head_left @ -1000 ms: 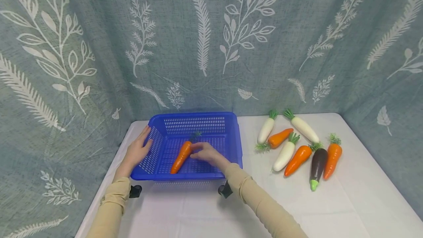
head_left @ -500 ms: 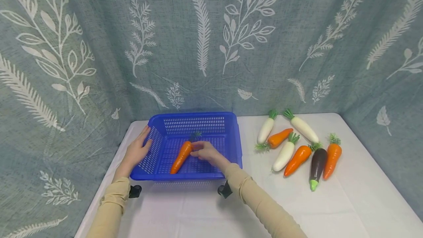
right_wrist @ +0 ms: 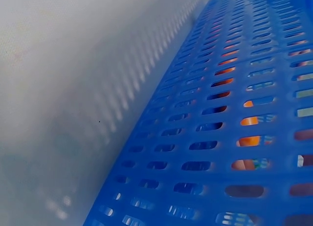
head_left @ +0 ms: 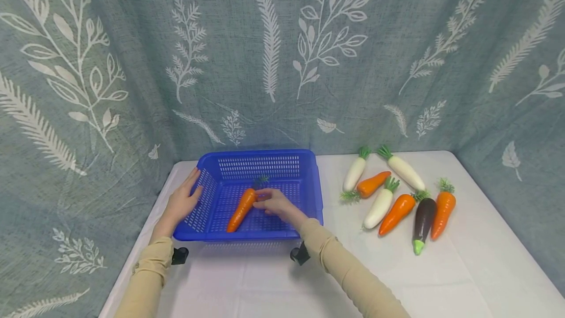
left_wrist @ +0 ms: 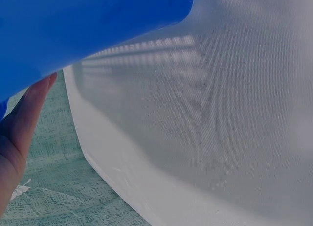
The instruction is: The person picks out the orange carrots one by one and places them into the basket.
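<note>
In the head view a blue plastic basket with slotted walls stands on the white table. A carrot lies slanted in it, its green top pointing to the far side. My right hand reaches over the near rim and pinches the carrot's thick end, thumb and fingers at its right side. Along the basket's left rim rests my left hand, fingers straight. The left wrist view shows the left hand against the rim's underside. Through the basket's slots, the right wrist view shows bits of orange.
Right of the basket lie three white radishes, three more carrots and an eggplant. A leaf-patterned grey-green curtain hangs behind and beside the white table.
</note>
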`<state>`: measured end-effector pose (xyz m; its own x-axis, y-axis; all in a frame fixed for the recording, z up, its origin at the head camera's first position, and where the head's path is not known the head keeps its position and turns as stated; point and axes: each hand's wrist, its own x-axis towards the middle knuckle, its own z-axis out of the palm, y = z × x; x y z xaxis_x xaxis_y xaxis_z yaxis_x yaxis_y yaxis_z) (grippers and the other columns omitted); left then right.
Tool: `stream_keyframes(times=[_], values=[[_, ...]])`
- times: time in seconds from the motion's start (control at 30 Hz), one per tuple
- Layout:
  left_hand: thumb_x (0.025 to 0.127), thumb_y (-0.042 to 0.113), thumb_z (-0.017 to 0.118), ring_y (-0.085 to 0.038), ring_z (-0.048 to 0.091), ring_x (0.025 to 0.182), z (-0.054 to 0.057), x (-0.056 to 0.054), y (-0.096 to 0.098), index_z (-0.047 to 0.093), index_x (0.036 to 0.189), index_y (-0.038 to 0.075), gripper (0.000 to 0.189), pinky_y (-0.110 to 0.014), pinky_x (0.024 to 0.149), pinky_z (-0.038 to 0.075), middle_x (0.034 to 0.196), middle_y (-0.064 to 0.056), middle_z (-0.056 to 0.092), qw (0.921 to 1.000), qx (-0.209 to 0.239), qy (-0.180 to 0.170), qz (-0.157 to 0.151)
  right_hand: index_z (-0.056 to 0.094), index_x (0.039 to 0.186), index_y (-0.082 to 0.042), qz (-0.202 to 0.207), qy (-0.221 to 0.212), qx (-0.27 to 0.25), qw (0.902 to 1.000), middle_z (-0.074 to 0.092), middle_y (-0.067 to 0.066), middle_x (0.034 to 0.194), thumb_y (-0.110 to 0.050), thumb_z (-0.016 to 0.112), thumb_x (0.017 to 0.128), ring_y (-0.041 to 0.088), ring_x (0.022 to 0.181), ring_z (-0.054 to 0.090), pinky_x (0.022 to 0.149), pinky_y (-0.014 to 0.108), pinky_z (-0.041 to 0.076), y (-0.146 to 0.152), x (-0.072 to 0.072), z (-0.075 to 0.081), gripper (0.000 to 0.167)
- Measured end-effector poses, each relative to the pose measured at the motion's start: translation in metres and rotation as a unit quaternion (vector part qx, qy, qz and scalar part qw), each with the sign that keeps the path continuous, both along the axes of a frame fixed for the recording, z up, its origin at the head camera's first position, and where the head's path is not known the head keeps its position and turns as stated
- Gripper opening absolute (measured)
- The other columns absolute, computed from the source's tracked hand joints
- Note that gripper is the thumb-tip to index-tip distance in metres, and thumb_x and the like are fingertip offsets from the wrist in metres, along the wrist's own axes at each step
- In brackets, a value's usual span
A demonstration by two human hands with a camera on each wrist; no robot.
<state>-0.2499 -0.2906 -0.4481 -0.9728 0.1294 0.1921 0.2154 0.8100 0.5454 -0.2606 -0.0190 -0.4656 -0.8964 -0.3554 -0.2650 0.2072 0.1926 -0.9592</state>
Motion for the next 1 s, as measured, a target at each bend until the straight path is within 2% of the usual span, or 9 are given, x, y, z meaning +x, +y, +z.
stream_keyframes(times=[0.2,0.47,0.67,0.83,1.0], values=[[0.101,0.009,0.043,-0.050,0.030,0.135,-0.001,-0.001,0.000,0.030,0.147,-0.011,0.052,-0.062,0.109,0.026,0.154,-0.026,0.024,1.0000,-0.001,0.006,0.001,0.058,0.130,0.002,-0.019,-0.017,-0.024,0.9994,0.062,0.019,0.125,-0.006,0.067,0.090,0.030,0.113,0.060,0.095,0.043,0.050,0.001,0.000,0.000,0.042],[0.102,0.010,0.043,-0.050,0.030,0.135,-0.003,-0.002,-0.001,0.029,0.147,-0.010,0.052,-0.062,0.109,0.026,0.155,-0.027,0.024,1.0000,0.000,0.004,0.001,0.053,0.134,0.005,-0.051,-0.035,-0.088,0.9942,0.058,0.023,0.129,-0.008,0.065,0.091,0.040,0.121,0.055,0.102,0.050,0.044,0.002,0.002,0.003,0.047],[0.100,0.008,0.044,-0.051,0.031,0.134,-0.005,-0.001,0.000,0.031,0.146,-0.012,0.052,-0.063,0.107,0.027,0.153,-0.028,0.025,0.9999,0.001,0.015,-0.002,0.053,0.134,0.005,-0.064,-0.040,-0.094,0.9927,0.058,0.022,0.129,-0.011,0.065,0.091,0.040,0.121,0.054,0.102,0.049,0.044,0.005,0.004,0.006,0.047],[0.101,0.009,0.044,-0.051,0.030,0.135,-0.005,-0.002,0.000,0.029,0.147,-0.011,0.052,-0.063,0.108,0.027,0.155,-0.026,0.023,1.0000,0.001,0.005,0.000,0.051,0.136,0.005,-0.056,-0.035,-0.094,0.9934,0.059,0.022,0.128,-0.014,0.065,0.092,0.040,0.121,0.054,0.103,0.050,0.043,0.011,0.005,0.012,0.050],[0.101,0.009,0.043,-0.050,0.030,0.135,-0.003,-0.002,-0.001,0.029,0.147,-0.011,0.052,-0.062,0.108,0.026,0.155,-0.027,0.024,1.0000,-0.001,0.009,0.000,0.052,0.137,0.003,-0.039,-0.025,-0.080,0.9957,0.058,0.022,0.131,-0.018,0.065,0.093,0.040,0.124,0.052,0.105,0.051,0.041,0.018,0.006,0.017,0.050]])
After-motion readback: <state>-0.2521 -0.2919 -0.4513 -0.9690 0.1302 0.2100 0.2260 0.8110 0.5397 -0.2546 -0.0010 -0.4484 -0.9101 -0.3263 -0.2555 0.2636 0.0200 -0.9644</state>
